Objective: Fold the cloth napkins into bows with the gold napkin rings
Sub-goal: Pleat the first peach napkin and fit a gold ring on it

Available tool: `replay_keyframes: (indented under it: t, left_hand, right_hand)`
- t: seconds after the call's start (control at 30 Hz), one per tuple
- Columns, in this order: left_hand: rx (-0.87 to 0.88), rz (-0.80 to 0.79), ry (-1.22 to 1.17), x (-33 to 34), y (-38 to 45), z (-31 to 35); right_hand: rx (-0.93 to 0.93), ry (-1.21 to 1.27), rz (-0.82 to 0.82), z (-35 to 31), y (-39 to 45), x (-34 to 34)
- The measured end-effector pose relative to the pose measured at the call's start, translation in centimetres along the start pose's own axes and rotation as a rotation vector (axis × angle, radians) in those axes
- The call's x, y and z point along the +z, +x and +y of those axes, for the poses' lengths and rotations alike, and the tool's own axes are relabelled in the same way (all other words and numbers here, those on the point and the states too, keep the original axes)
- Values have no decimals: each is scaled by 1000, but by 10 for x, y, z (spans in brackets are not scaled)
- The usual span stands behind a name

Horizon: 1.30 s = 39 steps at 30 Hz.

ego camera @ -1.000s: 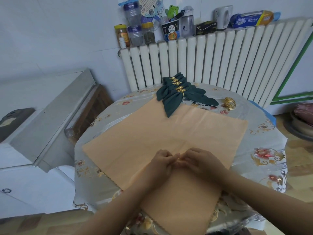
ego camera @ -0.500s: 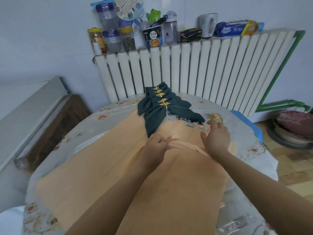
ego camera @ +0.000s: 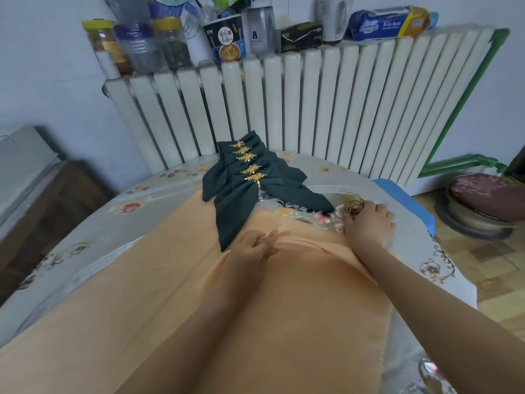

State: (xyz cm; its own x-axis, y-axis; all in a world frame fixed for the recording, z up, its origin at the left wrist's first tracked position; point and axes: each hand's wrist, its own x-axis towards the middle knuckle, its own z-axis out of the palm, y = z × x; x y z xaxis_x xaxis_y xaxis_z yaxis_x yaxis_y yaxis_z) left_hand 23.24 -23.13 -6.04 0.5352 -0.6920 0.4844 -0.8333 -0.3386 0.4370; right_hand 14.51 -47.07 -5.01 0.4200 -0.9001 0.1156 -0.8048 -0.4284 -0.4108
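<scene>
Probably a home: radiator [ego camera: 298,109], floral-clothed table [ego camera: 127,206].

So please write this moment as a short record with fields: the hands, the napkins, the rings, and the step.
left hand: pinches a gathered pleat at the middle of the orange napkin
right hand: reaches to the loose gold rings, fingers curled at them
finished bows: dark green napkins stacked by the radiator, each with a gold leaf ring
surface: table with a floral cover
step: orange napkin gathered, no ring on it yet
</scene>
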Motion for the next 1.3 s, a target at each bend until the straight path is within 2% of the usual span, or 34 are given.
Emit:
replay_keyframes:
  t: [0.17,0.3,0.37,0.5,0.63,0.9,1.1,1.3]
  left_hand:
    - [108,24,56,-5,-3,3]
    - [165,90,78,-13,-10,-3]
    - [163,70,102,-28,-19,1]
    - [108,-9,135,-53,-39,5]
    - [59,15,167,-75,-60,11]
    - [-51,46,169,-111,-94,20]
    - [-33,53,194,-135,-111,30]
    - [22,77,201,-147,-121,41]
  right_hand:
    - [-20,105,-10,7,-6,-6]
    - [-133,398,35,6,-27,-25]
    - [-191,565,-23,7,-49,-43]
    - [-250,693,-214,10,-91,-73]
    - [-297,820,-293,21,-133,-101]
    - [-312,888,-393,40,-177,-112]
    - [-322,940,-352,44,-199,-126]
    - [-377,934,-397,42,-217,-128]
